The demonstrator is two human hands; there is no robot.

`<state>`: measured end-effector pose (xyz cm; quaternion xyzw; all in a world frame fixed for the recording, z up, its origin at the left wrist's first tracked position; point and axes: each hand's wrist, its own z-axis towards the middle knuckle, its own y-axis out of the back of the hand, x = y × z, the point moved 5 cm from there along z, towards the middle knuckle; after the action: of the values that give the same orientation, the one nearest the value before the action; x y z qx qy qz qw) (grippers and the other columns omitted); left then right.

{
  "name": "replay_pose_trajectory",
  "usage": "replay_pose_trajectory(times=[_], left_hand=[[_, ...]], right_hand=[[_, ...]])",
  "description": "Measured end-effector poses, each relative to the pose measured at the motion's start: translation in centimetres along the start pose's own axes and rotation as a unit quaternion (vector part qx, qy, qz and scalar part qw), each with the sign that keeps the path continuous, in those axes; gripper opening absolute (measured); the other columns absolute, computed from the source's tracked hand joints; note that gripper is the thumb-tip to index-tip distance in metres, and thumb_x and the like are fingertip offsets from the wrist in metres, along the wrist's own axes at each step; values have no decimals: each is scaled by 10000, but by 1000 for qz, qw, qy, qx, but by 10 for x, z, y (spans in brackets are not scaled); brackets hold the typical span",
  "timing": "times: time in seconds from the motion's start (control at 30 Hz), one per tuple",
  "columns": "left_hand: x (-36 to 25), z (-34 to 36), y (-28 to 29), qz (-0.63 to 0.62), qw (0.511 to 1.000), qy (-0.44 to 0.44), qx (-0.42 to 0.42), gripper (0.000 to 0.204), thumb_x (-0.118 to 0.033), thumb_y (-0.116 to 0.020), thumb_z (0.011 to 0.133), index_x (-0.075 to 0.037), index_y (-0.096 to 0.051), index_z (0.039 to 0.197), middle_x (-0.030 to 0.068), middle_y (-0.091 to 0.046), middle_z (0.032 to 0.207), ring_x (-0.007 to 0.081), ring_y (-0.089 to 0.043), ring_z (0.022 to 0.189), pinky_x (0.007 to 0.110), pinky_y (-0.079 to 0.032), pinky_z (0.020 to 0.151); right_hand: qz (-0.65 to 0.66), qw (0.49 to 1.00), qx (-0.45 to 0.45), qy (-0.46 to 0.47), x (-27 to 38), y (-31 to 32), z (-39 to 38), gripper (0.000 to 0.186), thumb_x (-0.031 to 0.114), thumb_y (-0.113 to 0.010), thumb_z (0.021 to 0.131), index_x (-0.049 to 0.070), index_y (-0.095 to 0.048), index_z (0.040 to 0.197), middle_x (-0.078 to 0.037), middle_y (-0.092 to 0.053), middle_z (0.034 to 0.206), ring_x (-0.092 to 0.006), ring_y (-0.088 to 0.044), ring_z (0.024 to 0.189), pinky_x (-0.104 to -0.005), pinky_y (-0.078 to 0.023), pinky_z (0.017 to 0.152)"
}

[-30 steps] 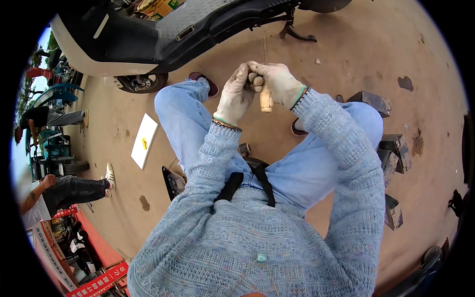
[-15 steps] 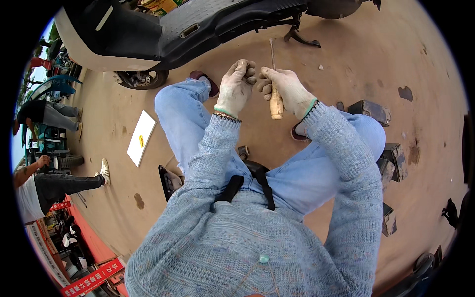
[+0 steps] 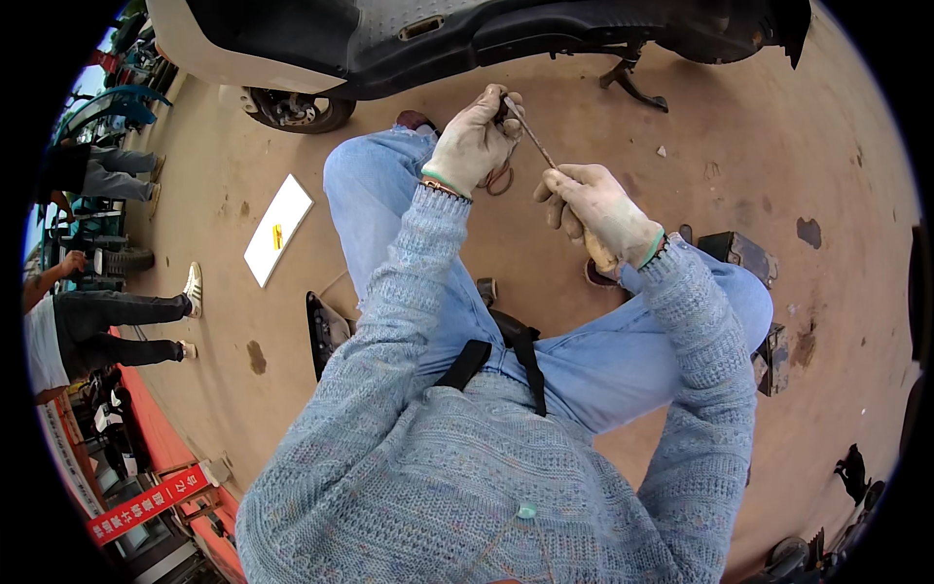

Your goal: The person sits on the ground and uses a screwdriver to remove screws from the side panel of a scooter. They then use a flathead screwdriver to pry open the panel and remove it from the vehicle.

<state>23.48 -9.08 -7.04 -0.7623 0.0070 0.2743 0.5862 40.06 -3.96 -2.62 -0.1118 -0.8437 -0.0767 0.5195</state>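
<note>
Both hands wear off-white gloves with soiled fingertips. My left hand [image 3: 475, 142] is raised below the scooter [image 3: 409, 58], its fingers closed round a small dark piece [image 3: 502, 113] that I cannot make out clearly; a thin reddish-brown loop [image 3: 499, 180] hangs under it. My right hand [image 3: 595, 202], lower and to the right, grips a screwdriver by its worn wooden handle [image 3: 601, 251]. The metal shaft [image 3: 535, 136] slants up to my left hand, its tip at or beside the dark piece.
A white board [image 3: 263, 261] with a small yellow item [image 3: 277, 236] lies at left. Metal blocks [image 3: 744, 258] sit at right beside my knee. Two people [image 3: 117, 310] stand at left near parked vehicles and red banners [image 3: 146, 501]. The scooter's stand [image 3: 632, 88] rests on the floor.
My left hand has risen toward the scooter and the loop now shows below it. My right hand has moved right and down, and the screwdriver has tilted toward my left hand.
</note>
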Motion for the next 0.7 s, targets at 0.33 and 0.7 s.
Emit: replay_pose_trajectory(times=[0.33, 0.7], left_hand=[[-22, -1, 20, 125, 989, -29, -74, 166, -148, -493, 943, 7, -544, 970, 122, -568, 950, 176, -554, 798, 260, -492, 685], [-24, 3, 49, 51, 995, -1, -84, 119, -119, -475, 945, -19, -537, 968, 126, -578, 944, 184, -555, 794, 260, -465, 666]], right_hand=[[10, 999, -32, -29, -12, 7, 13, 314, 244, -430, 939, -26, -588, 903, -54, -549, 626, -88, -464, 425, -220, -397, 413], [-292, 913, -181, -219, -281, 22, 125, 299, 199, -561, 755, -14, -627, 952, -243, -626, 974, -380, -611, 933, -421, -499, 804]])
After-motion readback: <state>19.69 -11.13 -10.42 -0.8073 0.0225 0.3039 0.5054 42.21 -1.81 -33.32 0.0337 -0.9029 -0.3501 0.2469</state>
